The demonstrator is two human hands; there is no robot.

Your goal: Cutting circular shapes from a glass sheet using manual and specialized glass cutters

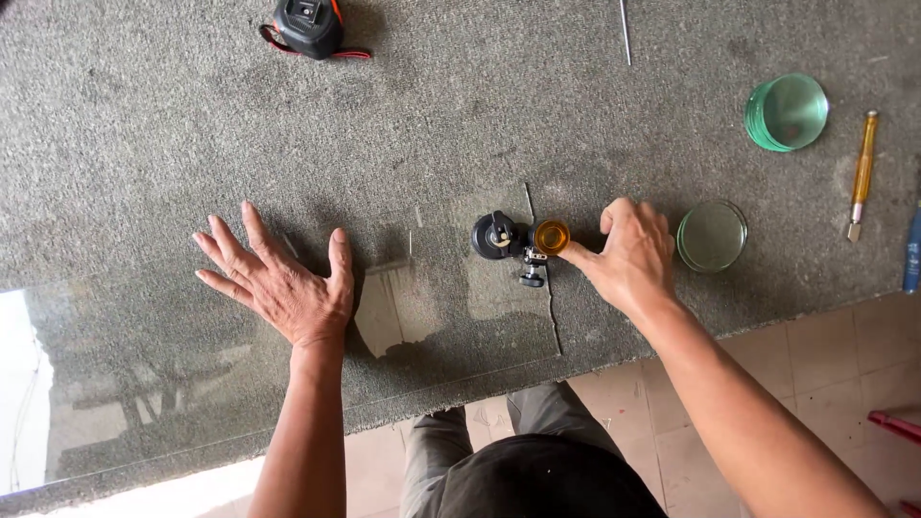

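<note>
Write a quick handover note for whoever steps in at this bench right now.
Left hand: flat, fingers spread, pressing the glass sheet on the carpeted bench.
Right hand: fingertips on the amber-topped cutting tool, which sits on the glass near its right edge.
Done: two round glass discs lie at right.
Left: no finished cut shows under the tool.
Spare cutter far right; tape measure at top.

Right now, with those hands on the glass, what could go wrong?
The glass sheet hangs past the table edge, so pressing with the flat left hand might tip or crack it. The right hand sits close to the cutter tool and the sheet's edge, which may be sharp. The loose glass disc could get knocked off.
</note>
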